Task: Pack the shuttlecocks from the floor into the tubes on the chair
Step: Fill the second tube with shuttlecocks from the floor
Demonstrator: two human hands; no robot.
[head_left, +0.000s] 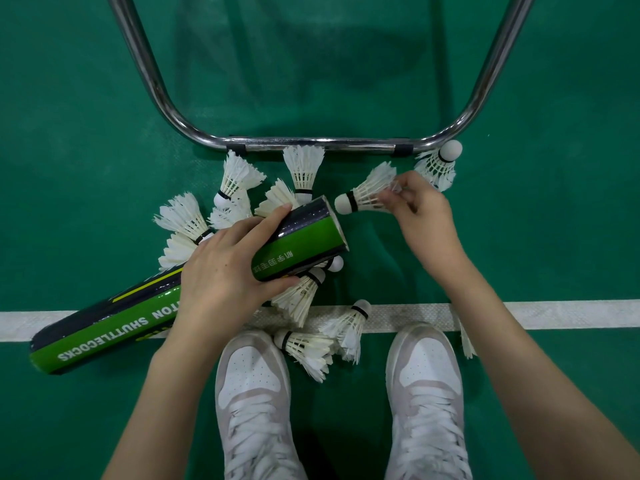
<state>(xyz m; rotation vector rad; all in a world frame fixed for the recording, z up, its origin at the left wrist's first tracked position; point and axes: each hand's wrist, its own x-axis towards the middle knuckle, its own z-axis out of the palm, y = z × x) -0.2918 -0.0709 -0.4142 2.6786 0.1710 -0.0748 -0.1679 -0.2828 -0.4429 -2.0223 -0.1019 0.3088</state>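
Shuttlecock [363, 197] pinched by feathers in right hand [424, 218], cork toward tube [194, 289] mouth, just beside it; left hand [225, 268] grips tube; more shuttlecocks [304, 344] on floor [69, 168] around tube.

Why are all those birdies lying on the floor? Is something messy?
Yes. Shuttlecocks lie scattered on the green floor, pointing every way, some under the tube the left hand grips. The right hand pinches one shuttlecock, cork toward the tube's mouth.
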